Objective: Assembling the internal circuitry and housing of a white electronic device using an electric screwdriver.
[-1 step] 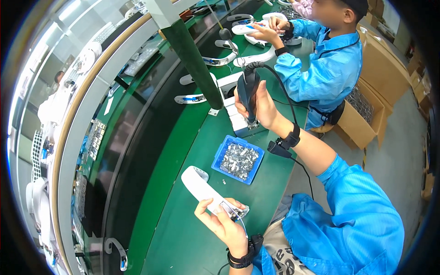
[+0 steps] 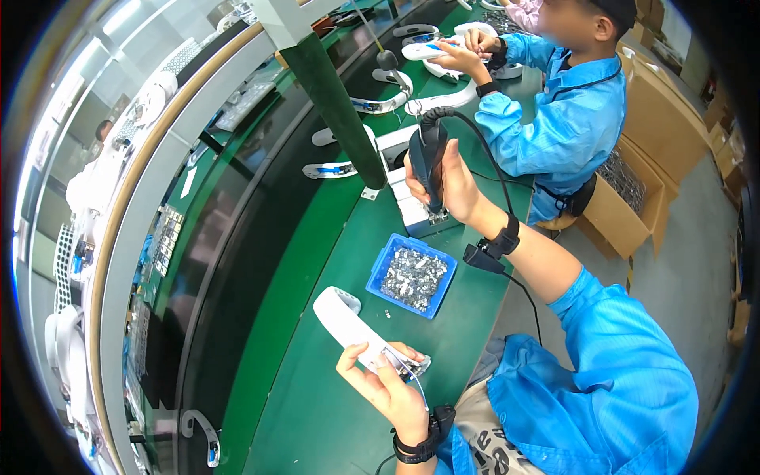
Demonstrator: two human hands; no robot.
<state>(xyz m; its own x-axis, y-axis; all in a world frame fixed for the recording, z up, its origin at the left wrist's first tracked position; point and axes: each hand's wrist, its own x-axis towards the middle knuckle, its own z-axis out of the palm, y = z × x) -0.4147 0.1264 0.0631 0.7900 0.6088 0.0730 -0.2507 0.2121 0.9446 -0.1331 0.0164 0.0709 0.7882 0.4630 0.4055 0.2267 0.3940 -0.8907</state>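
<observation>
White curved piece [image 2: 340, 318] slants in your left hand [image 2: 389, 388], hooked at its far end, small metallic parts exposed at the near one. Black handheld tool [image 2: 427, 162] stands near upright in your right hand [image 2: 457, 188], dark cord leaving its top.

cardboard box [image 2: 606, 229], green post [image 2: 332, 111], co-worker [image 2: 584, 119] in blue

Assembly workshop; dark conveyor [image 2: 229, 293], parts bin [image 2: 396, 304], workbench [image 2: 305, 396]
</observation>
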